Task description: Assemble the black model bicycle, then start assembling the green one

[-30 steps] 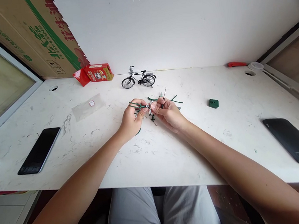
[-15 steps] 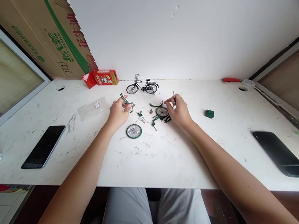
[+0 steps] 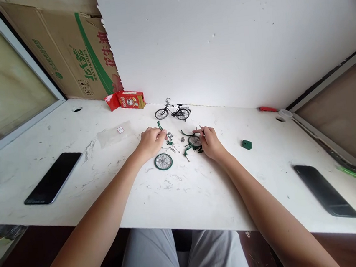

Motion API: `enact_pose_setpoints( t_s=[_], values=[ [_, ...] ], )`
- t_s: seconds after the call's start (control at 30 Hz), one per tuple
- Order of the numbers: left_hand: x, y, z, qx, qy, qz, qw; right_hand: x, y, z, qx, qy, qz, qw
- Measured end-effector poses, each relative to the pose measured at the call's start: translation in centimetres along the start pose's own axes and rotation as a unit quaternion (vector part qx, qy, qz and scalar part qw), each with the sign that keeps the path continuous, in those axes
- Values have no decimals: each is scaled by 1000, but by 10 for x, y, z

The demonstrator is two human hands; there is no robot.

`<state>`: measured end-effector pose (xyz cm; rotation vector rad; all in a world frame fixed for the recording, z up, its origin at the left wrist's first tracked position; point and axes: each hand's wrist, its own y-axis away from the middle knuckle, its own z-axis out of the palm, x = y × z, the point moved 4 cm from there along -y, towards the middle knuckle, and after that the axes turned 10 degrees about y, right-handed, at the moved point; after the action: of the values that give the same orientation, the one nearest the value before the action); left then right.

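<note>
My left hand (image 3: 151, 142) is closed on a curved green bicycle mudguard piece (image 3: 159, 125), its lower end hidden behind my fingers. Small green and silver parts (image 3: 170, 139) lie just right of that hand. Below them rests a loose spoked wheel with a green rim (image 3: 163, 161). A second model wheel (image 3: 194, 141) lies among green frame pieces (image 3: 187, 150), partly covered by my right hand (image 3: 210, 141). My right thumb and forefinger pinch together near a thin part (image 3: 200, 128), too small to name. A tiny grey part (image 3: 183, 139) sits between the hands.
A black model bicycle (image 3: 172, 111) stands behind the parts. Left are a clear plastic bag (image 3: 113, 135), a red box (image 3: 131, 100) and a phone (image 3: 54, 178). Right are a green block (image 3: 246, 144), a dark phone-like slab (image 3: 325, 190) and a red object (image 3: 268, 109).
My view has shifted slightly. My left hand has moved right with the green mudguard piece, closer to the small parts. The thin part at my right fingers is lower and tilted differently.
</note>
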<state>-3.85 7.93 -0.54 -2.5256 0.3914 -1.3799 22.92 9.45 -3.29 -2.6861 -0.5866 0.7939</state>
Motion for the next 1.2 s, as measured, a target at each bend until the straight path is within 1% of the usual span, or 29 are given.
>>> enact_pose_setpoints(
  t_s=[0.07,0.13,0.2,0.27,0.37,0.5,0.57,0.67,0.77,0.83,1.0,1.1,1.2],
  values=[
    [3,1,0,-10,-5,-9,1000,0,1,-2,-3,-11,29,999],
    [4,2,2,-43,-9,-27,999,0,3,-2,-8,-21,53,998],
    [6,3,4,-76,-19,-31,996,1,3,-2,-10,-25,58,998],
    [8,4,6,-95,-31,-19,995,2,3,-1,-6,-20,50,999],
    [9,6,8,-107,-25,-5,994,5,1,0,-3,-6,41,999],
    [14,11,8,-103,-7,-22,994,8,-1,1,-4,11,51,999],
    [19,13,8,-103,6,-20,994,9,-1,2,-2,14,60,998],
    [25,16,8,-115,29,-7,993,10,-1,3,7,-2,69,998],
    [25,17,9,-129,16,-6,991,9,1,2,26,-25,76,996],
    [24,18,8,-119,-9,5,993,8,2,0,33,-26,80,996],
    [28,17,3,-58,-23,52,997,13,1,-1,46,-23,92,994],
    [30,16,2,-38,-28,65,997,15,0,-1,46,-34,90,994],
    [29,13,1,-25,-37,74,996,12,-1,-6,67,-16,88,994]
  ],
)
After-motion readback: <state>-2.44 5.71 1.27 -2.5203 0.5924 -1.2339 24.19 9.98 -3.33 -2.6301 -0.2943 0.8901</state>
